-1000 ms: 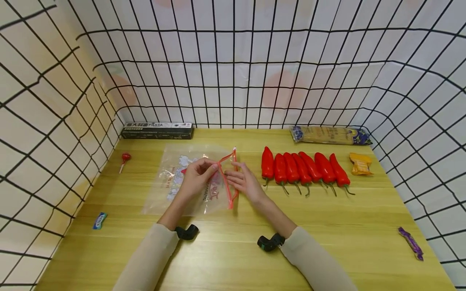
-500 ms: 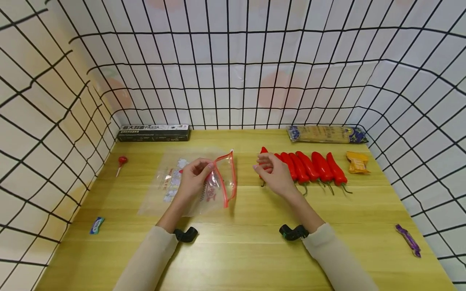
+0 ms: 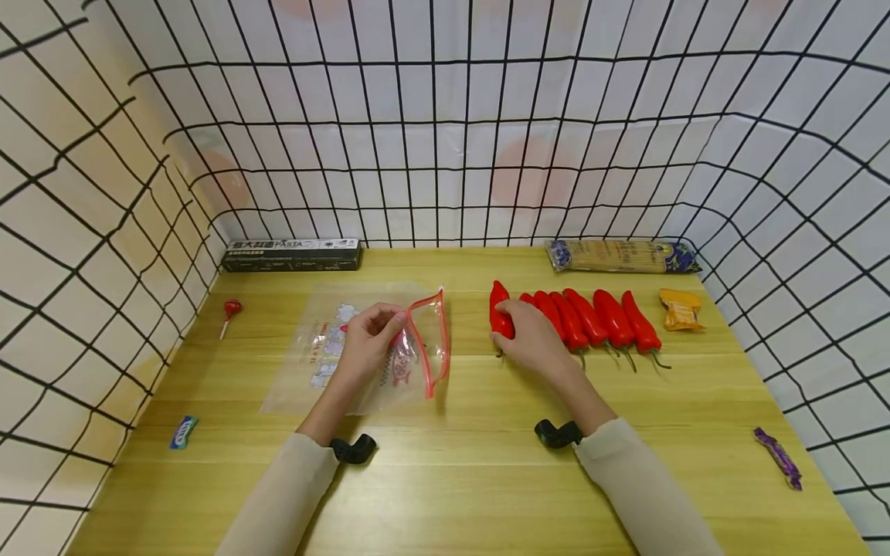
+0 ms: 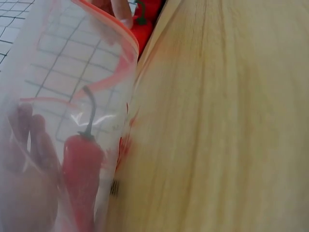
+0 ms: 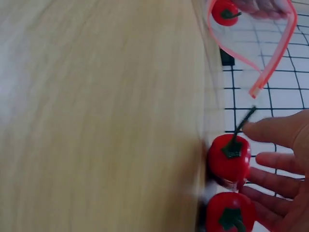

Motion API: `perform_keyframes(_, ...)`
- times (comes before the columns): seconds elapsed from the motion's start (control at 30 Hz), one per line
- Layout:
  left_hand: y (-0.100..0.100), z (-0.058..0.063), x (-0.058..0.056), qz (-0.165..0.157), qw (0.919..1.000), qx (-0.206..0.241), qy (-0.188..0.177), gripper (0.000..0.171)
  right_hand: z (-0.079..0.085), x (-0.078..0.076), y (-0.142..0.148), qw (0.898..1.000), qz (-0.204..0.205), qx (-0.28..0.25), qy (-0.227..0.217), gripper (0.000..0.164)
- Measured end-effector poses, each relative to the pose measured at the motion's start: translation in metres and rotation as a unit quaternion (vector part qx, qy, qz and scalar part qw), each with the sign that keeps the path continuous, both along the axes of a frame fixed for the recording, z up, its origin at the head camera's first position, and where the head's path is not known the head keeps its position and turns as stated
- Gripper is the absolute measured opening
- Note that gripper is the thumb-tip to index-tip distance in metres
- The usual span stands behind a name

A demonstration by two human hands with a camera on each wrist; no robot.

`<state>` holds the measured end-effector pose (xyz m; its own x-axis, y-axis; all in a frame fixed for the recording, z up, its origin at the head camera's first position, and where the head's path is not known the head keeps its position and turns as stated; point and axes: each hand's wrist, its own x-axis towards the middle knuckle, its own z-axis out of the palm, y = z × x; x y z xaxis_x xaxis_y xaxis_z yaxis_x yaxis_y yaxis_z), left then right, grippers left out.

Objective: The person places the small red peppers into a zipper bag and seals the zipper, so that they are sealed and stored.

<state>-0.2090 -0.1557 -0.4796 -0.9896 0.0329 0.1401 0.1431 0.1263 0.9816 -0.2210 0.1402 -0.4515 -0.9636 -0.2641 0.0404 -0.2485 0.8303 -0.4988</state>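
Observation:
A clear zip bag (image 3: 299, 378) with a red zip edge lies printed side up, its mouth parted toward the right. My left hand (image 3: 371, 340) pinches the film near the upper zip edge. Through the plastic in the left wrist view shows a red chili pepper (image 4: 83, 169) with its stem toward the mouth. My right hand (image 3: 542, 340) reaches over the leftmost pepper of the row (image 3: 497, 305) and touches it. In the right wrist view its thumb is beside that pepper's stem (image 5: 245, 121), while the other fingers (image 5: 277, 181) extend fairly straight alongside.
More red peppers (image 3: 591, 318) lie in a row to the right. A black pasta box (image 3: 290, 255) and a noodle pack (image 3: 619, 256) stand at the back. Around the edges lie a lollipop (image 3: 232, 307), blue wrapper (image 3: 184, 432), yellow packet (image 3: 681, 310) and purple candy (image 3: 777, 457). Wire mesh surrounds the table.
My right hand has left the bag's mouth and moved right to the leftmost pepper, which has shifted slightly left. The left hand keeps its pinch on the bag.

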Motion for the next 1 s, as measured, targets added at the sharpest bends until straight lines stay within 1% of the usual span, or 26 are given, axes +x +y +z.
perform_keyframes(0.03,0.000,0.004,0.002,-0.003,1.0000,0.001,-0.003,0.026,-0.002,-0.001,-0.001,1.000,0.008,-0.002,0.000,0.051)
perform_keyframes(0.1,0.000,0.004,0.002,-0.005,1.0000,0.002,-0.007,0.025,-0.005,-0.002,-0.003,1.000,0.026,-0.008,0.005,0.047)
perform_keyframes(0.2,0.000,0.003,0.002,-0.005,1.0000,0.001,-0.008,0.025,-0.008,-0.003,-0.005,0.999,0.044,-0.025,0.007,0.050)
perform_keyframes(0.23,0.000,0.003,0.002,-0.004,1.0000,0.000,-0.007,0.026,-0.010,-0.004,-0.006,0.999,0.046,-0.027,0.008,0.052)
perform_keyframes(0.27,-0.001,-0.001,0.000,-0.001,1.0000,0.000,-0.005,0.027,-0.010,-0.004,-0.006,0.999,0.044,-0.030,0.007,0.054)
perform_keyframes(0.4,0.000,-0.002,0.001,0.004,1.0000,-0.001,-0.002,0.029,-0.013,-0.006,-0.008,0.999,0.030,-0.021,-0.006,0.060)
perform_keyframes(0.57,0.000,-0.004,0.001,0.003,0.9999,0.005,-0.011,0.028,-0.012,-0.006,-0.011,0.999,0.038,0.017,-0.028,0.060)
perform_keyframes(0.63,0.000,-0.005,0.001,0.002,0.9999,0.004,-0.011,0.027,-0.011,-0.006,-0.011,0.999,0.039,0.017,-0.029,0.058)
perform_keyframes(0.73,0.000,-0.004,0.001,0.001,1.0000,-0.004,-0.005,0.027,-0.009,-0.004,-0.009,0.999,0.028,-0.016,-0.026,0.059)
perform_keyframes(0.8,0.000,-0.002,0.001,0.005,0.9999,-0.010,0.000,0.027,-0.007,-0.001,-0.007,0.998,0.011,-0.054,-0.026,0.059)
perform_keyframes(0.9,0.000,0.001,0.001,0.009,0.9998,-0.016,0.009,0.028,-0.003,0.003,-0.003,0.993,-0.017,-0.113,-0.027,0.059)
perform_keyframes(1.0,0.000,0.003,0.001,0.006,0.9998,-0.014,0.016,0.028,0.004,0.010,0.002,0.984,-0.037,-0.170,-0.027,0.056)
